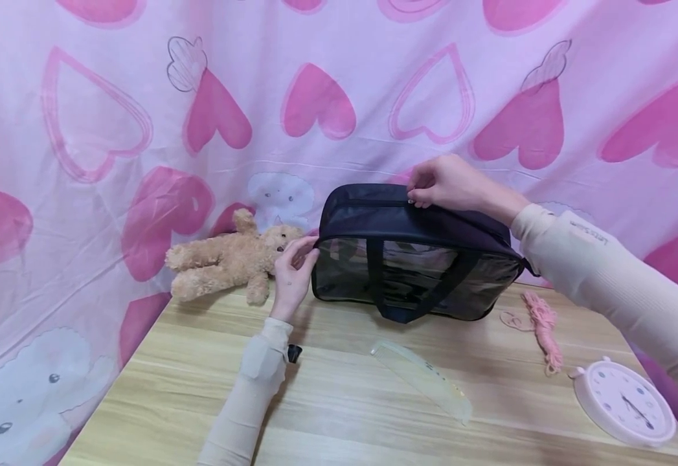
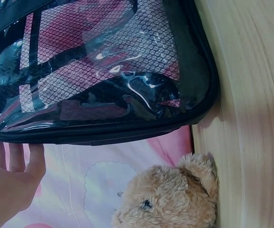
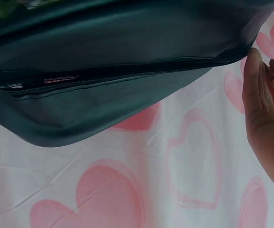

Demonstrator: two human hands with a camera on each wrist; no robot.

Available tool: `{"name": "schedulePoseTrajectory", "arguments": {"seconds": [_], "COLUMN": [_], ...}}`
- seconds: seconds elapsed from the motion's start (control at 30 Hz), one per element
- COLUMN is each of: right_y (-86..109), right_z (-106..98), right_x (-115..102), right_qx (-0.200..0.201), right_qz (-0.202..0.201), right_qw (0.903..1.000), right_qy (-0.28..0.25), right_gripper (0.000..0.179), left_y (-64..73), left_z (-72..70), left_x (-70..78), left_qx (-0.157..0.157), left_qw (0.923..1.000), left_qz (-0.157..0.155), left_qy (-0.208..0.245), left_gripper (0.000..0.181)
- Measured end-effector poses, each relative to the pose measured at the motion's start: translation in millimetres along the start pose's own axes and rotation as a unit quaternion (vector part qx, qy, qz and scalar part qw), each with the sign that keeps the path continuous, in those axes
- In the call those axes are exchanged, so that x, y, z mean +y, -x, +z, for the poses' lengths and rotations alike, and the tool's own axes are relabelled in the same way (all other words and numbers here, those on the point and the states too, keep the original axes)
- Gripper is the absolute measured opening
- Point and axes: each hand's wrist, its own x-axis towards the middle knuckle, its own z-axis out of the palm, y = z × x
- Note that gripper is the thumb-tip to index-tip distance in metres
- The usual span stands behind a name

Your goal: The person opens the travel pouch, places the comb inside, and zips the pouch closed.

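A black bag [image 1: 414, 272] with clear side panels and dark carrying straps stands upright at the back of the table. At its left upper edge my left hand [image 1: 293, 275] pinches the rim, thumb in front and fingers behind, as the left wrist view also shows [image 2: 13, 178]. My right hand [image 1: 446, 184] pinches the zipper pull on the top of the bag. In the right wrist view a dark slit runs along the zipper [image 3: 103, 76], and the fingers [image 3: 255, 90] meet the thumb at its right end.
A tan teddy bear [image 1: 222, 262] lies left of the bag. In front is a pale translucent comb [image 1: 423, 378]. To the right are a pink bundle of cord [image 1: 542, 330] and a pink clock [image 1: 624, 401]. A heart-patterned curtain [image 1: 315, 58] hangs behind the wooden table [image 1: 158, 388].
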Motion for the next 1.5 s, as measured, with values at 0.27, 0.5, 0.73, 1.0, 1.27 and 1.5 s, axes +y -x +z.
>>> {"name": "schedulePoseTrajectory", "arguments": {"seconds": [0.27,0.5,0.73,1.0,1.27,1.5], "right_y": [-12.9,-29.6,-49.1,-64.8,-76.5,-73.1], "right_z": [4.2,14.6,24.2,38.1,52.8,50.8], "right_x": [-14.2,-30.6,-43.5,-48.6,-54.1,-51.5], "right_qx": [-0.020,-0.036,-0.044,-0.044,-0.050,-0.043], "right_qz": [-0.001,-0.010,-0.030,-0.042,-0.049,-0.061], "right_qw": [0.9998,0.9993,0.9973,0.9963,0.9964,0.9963], "right_qy": [-0.003,0.010,0.051,0.061,0.049,0.042], "right_gripper": [0.004,0.004,0.004,0.004,0.005,0.003], "left_y": [0.5,1.9,2.4,3.9,5.2,6.7], "left_z": [-2.5,-9.2,-13.3,-14.7,-14.0,-14.2], "left_x": [0.1,1.1,1.7,-4.6,-2.9,-3.6], "left_qx": [0.001,0.005,0.007,0.000,0.001,0.001], "left_qw": [1.0000,0.9999,0.9999,0.9999,1.0000,1.0000], "left_qz": [0.002,0.004,0.007,0.005,0.002,0.005], "left_qy": [0.009,0.012,0.007,0.014,0.004,0.004], "left_gripper": [0.024,0.024,0.024,0.023,0.023,0.024]}}
